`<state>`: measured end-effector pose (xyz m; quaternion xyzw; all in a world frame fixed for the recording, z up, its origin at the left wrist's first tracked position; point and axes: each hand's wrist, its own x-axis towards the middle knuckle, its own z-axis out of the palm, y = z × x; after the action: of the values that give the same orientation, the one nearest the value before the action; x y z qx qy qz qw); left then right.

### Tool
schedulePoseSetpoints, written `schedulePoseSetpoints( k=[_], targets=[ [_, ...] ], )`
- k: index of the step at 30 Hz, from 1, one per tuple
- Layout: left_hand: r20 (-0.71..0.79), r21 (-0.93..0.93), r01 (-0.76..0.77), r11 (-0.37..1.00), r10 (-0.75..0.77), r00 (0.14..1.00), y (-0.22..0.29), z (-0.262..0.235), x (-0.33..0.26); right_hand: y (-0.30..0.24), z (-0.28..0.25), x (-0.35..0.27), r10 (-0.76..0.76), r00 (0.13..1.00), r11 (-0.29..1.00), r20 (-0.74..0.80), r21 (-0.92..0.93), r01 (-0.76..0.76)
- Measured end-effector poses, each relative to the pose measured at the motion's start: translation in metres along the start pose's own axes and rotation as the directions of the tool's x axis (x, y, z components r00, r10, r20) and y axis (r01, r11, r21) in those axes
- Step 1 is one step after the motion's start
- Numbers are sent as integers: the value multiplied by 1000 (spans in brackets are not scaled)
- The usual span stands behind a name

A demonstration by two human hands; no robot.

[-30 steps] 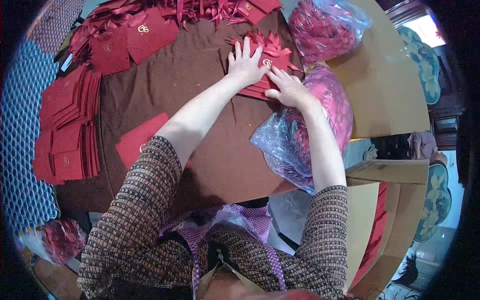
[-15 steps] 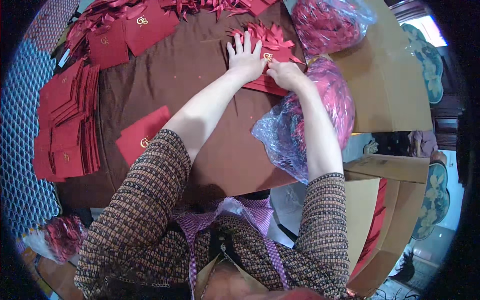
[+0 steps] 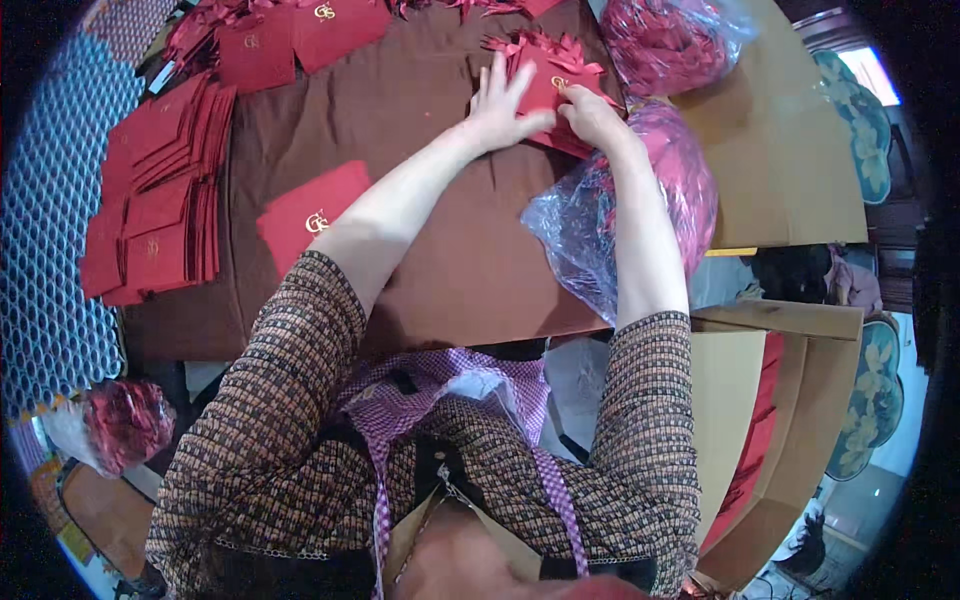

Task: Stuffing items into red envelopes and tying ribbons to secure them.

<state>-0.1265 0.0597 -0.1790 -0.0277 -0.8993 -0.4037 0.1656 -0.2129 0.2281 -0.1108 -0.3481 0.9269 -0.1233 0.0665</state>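
Note:
Near the far right of the brown cloth lies a pile of flat red bags (image 3: 541,88), with red ribbons and a gold emblem. My left hand (image 3: 503,110) is at the pile's left side, fingers spread and thumb stretched toward my right hand. Curled over the pile's right side is my right hand (image 3: 600,122), its fingertips closed at the top bag near the emblem; the finger undersides are hidden. Close to my left forearm, a single flat red bag (image 3: 300,215) lies on the cloth, partly covered by the arm.
Stacked red bags (image 3: 160,225) line the table's left edge, and more with ribbons (image 3: 335,35) lie at the back. Clear plastic sacks of red ribbons (image 3: 675,185) stand on the right. Beyond them is a cardboard box (image 3: 815,390) holding red items.
The view has shifted, so the table sits higher in it. My left hand has drawn back from the top of the pile toward its near left side. My right hand stays at the pile.

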Motion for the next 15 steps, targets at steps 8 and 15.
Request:
schedulePoseSetpoints(
  k=[8, 15],
  targets=[
    [87, 497, -332, 801, 335, 938, 0, -29, -15, -21, -12, 4, -71, 996, 997, -54, 24, 72],
    [-17, 549, -238, 801, 295, 955, 7, -3, -24, 5, 21, 9, -151, 983, 983, -109, -124, 138]
  ],
)
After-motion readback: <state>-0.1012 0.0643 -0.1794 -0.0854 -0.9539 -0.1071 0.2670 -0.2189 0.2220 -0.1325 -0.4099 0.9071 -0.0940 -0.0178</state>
